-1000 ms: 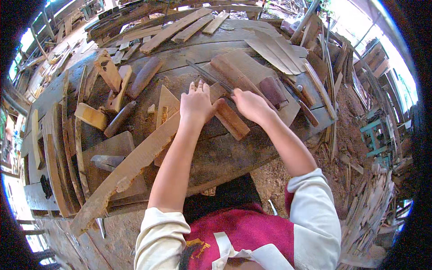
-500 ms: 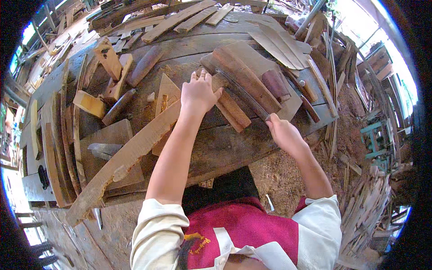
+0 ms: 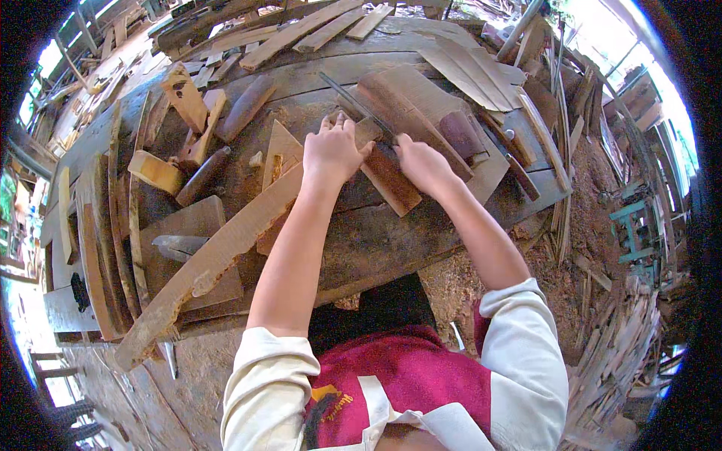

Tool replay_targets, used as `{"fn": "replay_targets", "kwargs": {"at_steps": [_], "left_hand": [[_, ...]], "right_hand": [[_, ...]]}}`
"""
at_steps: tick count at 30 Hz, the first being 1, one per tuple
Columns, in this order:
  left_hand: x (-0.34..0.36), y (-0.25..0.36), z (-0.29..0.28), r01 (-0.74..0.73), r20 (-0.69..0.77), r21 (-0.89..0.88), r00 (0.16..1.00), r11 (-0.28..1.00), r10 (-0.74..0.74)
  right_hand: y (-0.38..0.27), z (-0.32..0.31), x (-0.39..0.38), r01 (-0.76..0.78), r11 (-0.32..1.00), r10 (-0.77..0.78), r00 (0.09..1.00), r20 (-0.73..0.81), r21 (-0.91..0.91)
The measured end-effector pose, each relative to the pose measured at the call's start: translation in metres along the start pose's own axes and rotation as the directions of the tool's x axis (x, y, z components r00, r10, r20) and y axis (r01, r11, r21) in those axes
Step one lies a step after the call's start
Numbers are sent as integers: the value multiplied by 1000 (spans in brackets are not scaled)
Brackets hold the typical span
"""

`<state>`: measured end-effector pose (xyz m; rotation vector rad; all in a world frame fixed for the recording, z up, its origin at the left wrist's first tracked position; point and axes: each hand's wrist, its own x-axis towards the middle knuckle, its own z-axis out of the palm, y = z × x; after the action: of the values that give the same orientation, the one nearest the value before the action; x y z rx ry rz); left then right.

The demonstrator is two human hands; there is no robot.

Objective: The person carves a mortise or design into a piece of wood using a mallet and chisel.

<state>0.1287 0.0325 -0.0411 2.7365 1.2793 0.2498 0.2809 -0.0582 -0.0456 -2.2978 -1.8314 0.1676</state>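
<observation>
Clearly, the reddish wood block (image 3: 391, 179) is pinned by the flat left hand (image 3: 333, 150) and gripped by the right hand (image 3: 421, 164); fingers could be nicked if the long blade (image 3: 353, 101) just beyond is jolted.

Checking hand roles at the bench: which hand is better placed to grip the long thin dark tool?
Probably the right hand: the tool ends right beside it, while the left hand lies flat on the reddish block.

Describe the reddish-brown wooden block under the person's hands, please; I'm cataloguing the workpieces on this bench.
The reddish-brown wooden block is a flat, oblong piece with a rough, grainy face and straight edges. It lies flat on the dark workbench, slanting from upper left to lower right. The left hand rests at its upper end, and the right hand presses on its right side. Its lower end is bare. A long pale plank lies to its left.
</observation>
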Motion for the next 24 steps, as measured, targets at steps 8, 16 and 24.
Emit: {"fn": "replay_targets", "kwargs": {"at_steps": [8,16,24], "left_hand": [[-2,1,5,-28,-101,1,995,1000,28],[-1,0,9,-56,-120,0,991,998,55],[-5,1,6,-59,-113,14,992,998,60]], "right_hand": [[33,-13,-112,-198,980,194,976,96,32],[41,-24,-111,-227,971,233,968,88,-72],[14,-27,-85,-113,992,118,989,94,-56]]}}
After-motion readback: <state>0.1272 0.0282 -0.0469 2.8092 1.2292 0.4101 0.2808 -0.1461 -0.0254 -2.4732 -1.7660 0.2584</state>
